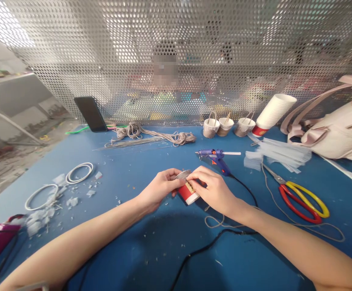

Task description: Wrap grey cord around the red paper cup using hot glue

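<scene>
A red and white paper cup [189, 195] lies tilted between my two hands, its base towards me. My left hand [163, 185] is closed around its left side. Grey cord [183, 175] is wound about the far end of the cup. My right hand [212, 186] has thumb and fingers pinched together at the cord on the cup's side; the fingertips partly hide the cord. A loose length of thin cord [215, 223] trails on the table beneath my right forearm. Beyond my right hand lies a blue hot glue gun [213, 155] with a clear glue stick in its back.
Red and yellow scissors [300, 198] and glue sticks [285, 153] lie right, near a pink bag [339, 125]. Cord-wrapped cups [211, 127], stacked cups [275, 111], cord bundles [131, 131] and a phone [90, 114] line the mesh panel. White rings [79, 173] lie left; a black cable [190, 255] crosses the front.
</scene>
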Tool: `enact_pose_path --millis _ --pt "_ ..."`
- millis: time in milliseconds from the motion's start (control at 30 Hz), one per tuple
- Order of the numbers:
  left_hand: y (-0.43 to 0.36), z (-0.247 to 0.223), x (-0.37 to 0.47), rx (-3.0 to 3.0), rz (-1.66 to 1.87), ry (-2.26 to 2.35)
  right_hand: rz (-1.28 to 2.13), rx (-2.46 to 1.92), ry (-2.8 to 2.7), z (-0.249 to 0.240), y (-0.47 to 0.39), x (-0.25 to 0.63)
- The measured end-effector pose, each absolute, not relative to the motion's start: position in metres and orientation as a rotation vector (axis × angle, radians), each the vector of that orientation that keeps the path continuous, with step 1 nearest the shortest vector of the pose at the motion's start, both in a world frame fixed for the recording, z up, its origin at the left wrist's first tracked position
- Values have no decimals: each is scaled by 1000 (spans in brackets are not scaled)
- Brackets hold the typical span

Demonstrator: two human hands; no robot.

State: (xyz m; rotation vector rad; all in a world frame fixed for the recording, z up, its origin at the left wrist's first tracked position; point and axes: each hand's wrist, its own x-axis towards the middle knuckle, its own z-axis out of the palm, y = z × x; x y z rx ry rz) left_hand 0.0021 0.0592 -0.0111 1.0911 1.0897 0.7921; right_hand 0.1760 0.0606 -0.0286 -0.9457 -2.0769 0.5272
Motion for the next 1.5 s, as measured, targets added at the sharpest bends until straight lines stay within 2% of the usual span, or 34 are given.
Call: enact_pose_path --millis 1033,1500 --pt "54 -2 5 1271 811 1243 432 -882 -2081 -25 58 175" --pt "54 -1 0 1239 787 1084 457 -891 -2044 -27 59 177"
